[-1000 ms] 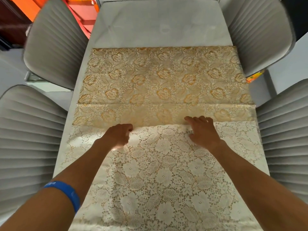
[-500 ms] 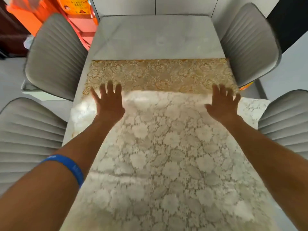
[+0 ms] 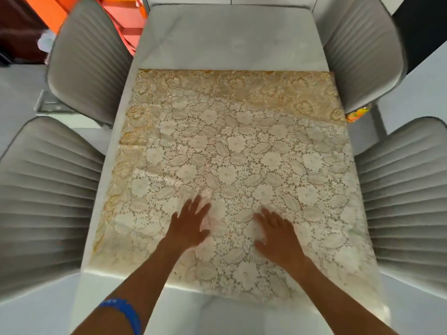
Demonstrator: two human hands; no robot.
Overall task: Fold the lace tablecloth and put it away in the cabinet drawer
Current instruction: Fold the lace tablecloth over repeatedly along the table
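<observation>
The lace tablecloth [image 3: 232, 151] lies folded over itself across the middle of the white table [image 3: 229, 37], its far edge askew. The left hand [image 3: 187, 226] and right hand [image 3: 278, 234] press flat on it at lower center, fingers spread, grasping nothing. Bare tabletop shows above; grey chairs [image 3: 43, 189] crowd both sides. No writing is readable.

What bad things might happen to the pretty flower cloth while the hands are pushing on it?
1. The cream lace tablecloth lies folded crooked: its far edge slants across the gold layer, so a skewed crease may set.
2. Its near edge hangs over the white table, so it might slide off.
3. The left hand and right hand press flat on the openwork; a finger might snag a hole.
</observation>
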